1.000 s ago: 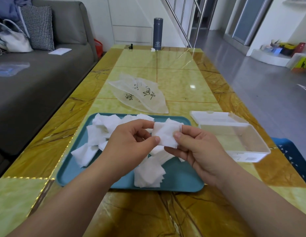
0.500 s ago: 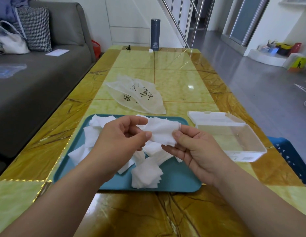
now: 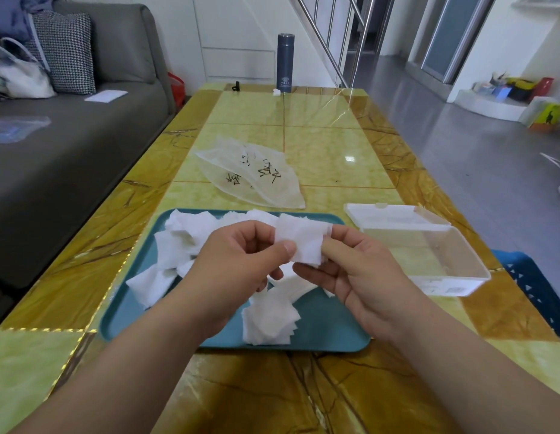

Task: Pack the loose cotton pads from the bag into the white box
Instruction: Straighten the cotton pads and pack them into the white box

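Left hand thumb has slid rightward onto the held stack since half a second ago; the rest is barely changed. Both forearms come in from 6 o'clock over the glossy yellow-green marble-pattern table.

Left hand pinches the left edge of a small stack of square white cotton pads, thumb on the near face and fingers curled behind. Right hand grips the stack's right edge, thumb in front, fingertips wrapped round the far side. The stack is lifted above the tray, roughly upright, touching nothing but the two hands.

Under the hands sits a teal rectangular plastic tray. Loose white cotton pads lie scattered on it from 9 to 12 o'clock, and a messy fanned pile lies at 6 o'clock.

At 3 o'clock of the tray, just beside it, sits the white translucent plastic box. Its hinged lid is flipped open and lies flat on the far side. No pads are visible inside.

At 12 o'clock of the tray, near it, a flattened translucent plastic bag with black print lies on the table.

At the far table edge, 12 o'clock, a dark blue-grey cylindrical flask stands upright. A grey fabric sofa runs along 9 to 10 o'clock.
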